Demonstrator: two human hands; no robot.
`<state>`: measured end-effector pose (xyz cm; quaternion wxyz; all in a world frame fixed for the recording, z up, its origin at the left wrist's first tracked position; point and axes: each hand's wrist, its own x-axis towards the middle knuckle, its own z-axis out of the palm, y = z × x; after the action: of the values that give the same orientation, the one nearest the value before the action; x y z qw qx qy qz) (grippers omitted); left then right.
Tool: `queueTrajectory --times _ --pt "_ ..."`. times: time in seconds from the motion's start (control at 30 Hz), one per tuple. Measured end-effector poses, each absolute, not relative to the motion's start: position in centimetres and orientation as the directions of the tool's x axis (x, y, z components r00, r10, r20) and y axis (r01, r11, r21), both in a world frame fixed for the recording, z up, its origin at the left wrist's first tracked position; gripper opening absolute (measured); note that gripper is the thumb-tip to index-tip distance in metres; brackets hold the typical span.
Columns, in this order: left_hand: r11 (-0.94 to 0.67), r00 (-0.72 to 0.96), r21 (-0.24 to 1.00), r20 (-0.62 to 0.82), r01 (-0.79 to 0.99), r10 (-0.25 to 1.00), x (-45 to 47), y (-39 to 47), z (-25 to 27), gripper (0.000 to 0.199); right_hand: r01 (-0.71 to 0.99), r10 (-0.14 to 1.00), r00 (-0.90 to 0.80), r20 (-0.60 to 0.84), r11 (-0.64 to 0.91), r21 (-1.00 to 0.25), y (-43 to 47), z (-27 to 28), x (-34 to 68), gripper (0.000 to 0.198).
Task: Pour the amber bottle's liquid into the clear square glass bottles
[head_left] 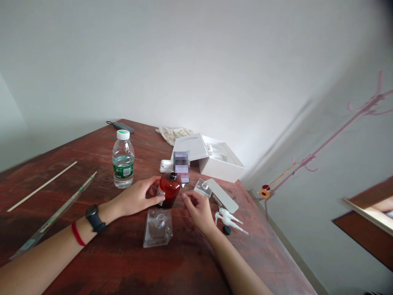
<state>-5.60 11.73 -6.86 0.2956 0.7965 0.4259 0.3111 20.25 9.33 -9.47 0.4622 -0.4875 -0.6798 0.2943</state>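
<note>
**On the wooden table: amber bottle between both hands**

Near the middle of the table (92, 172) you had the amber bottle (169, 189) standing upright. Your left hand (137, 199) curled loosely round its left side, fingers touching the glass. Your right hand (199, 209) sat just beside it, and whether its fingertips pinched anything I couldn't tell. A clear square bottle (158, 228) lay right in front.

That amber one looked like smooth glass, so probably slippery, hefty if full, and breakable. I'd say grip low around the round belly rather than the neck.

Labels: the water bottle (123, 159) had a green band, too small to read. The amber bottle's label was unreadable too.
</note>
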Motion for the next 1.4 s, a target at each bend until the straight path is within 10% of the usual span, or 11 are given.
queueTrajectory --times 0.9,1.4 --pt "-0.417 0.425 0.806 0.231 0.419 0.875 -4.8 10.9 -6.2 0.047 0.418 0.91 -0.131 0.394 0.41 -0.81 9.3 -9.4 20.0 0.018" --pt "-0.421 0.47 0.819 0.216 0.389 0.855 -4.9 10.9 -5.9 0.049 0.425 0.873 -0.182 0.452 0.484 -0.765 9.8 -10.5 19.6 0.057"
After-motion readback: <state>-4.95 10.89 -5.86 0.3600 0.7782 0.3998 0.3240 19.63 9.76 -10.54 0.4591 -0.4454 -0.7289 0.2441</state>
